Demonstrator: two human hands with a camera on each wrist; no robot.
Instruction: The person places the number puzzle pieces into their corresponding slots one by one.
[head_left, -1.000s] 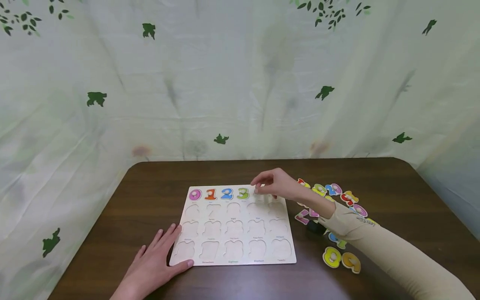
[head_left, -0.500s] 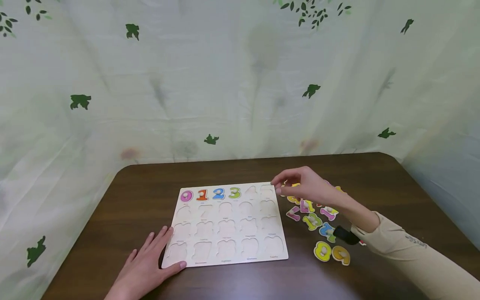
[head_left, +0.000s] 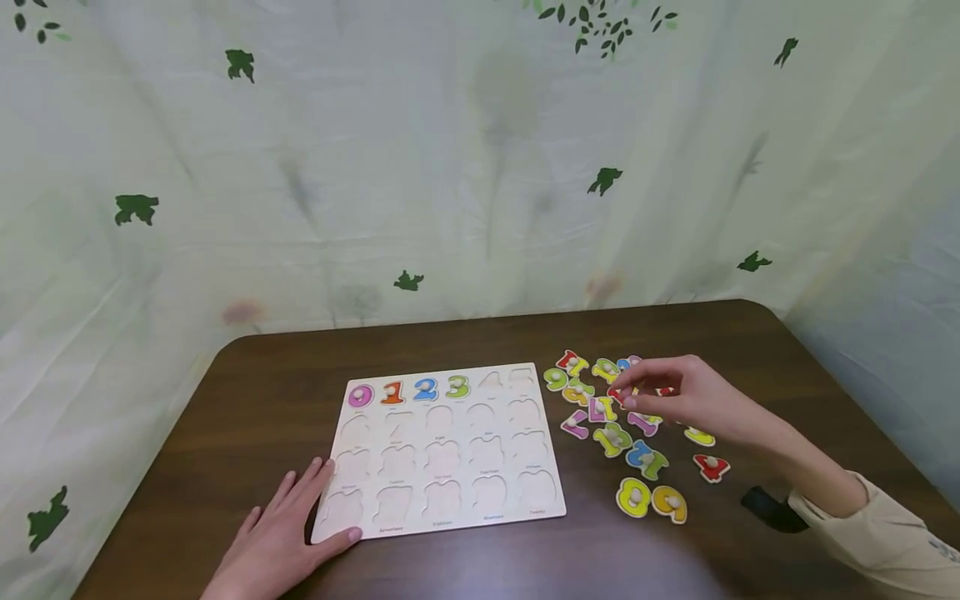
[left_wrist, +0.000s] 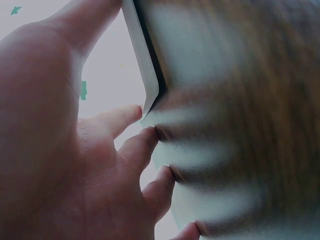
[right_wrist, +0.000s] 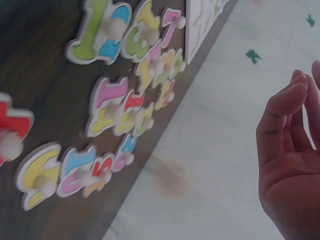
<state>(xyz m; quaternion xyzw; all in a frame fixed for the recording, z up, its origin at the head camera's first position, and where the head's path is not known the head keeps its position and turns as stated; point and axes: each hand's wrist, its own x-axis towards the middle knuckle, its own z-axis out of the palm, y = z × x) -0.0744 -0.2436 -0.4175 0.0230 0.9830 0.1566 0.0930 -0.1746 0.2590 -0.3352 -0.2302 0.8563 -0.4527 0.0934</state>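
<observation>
Head feed: the white number board (head_left: 464,454) lies flat on the table (head_left: 450,346), well in from the far edge. The 0 piece (head_left: 361,396), 1 piece (head_left: 392,392), 2 piece (head_left: 425,389) and 3 piece (head_left: 458,386) sit in the far row, running from the board's far-left corner; I see the other recesses bare. Loose number pieces (head_left: 602,409) scatter off the board's right edge. A yellow 8 (head_left: 634,497) and an orange 6 or 9 (head_left: 669,504) (cannot tell which) lie on the near side.

Left hand (head_left: 281,529): fingers spread, thumb on the board's near edge by the near-left corner, index tip at its left edge. I take it as steadying.

Right hand (head_left: 701,400): over the scatter, fingers bent, thumb and index tips close but apart; I see nothing pinched. Contact with pieces below: cannot tell.

Step in hand, my reading: choosing a piece for the vacant 4 recess (head_left: 491,381), just right of the 3. The red 4 (head_left: 711,467) lies alone, toward the table's right edge. Next move, I judge, calls for shifting near-right, pinching its knob and turning it to fit.
</observation>
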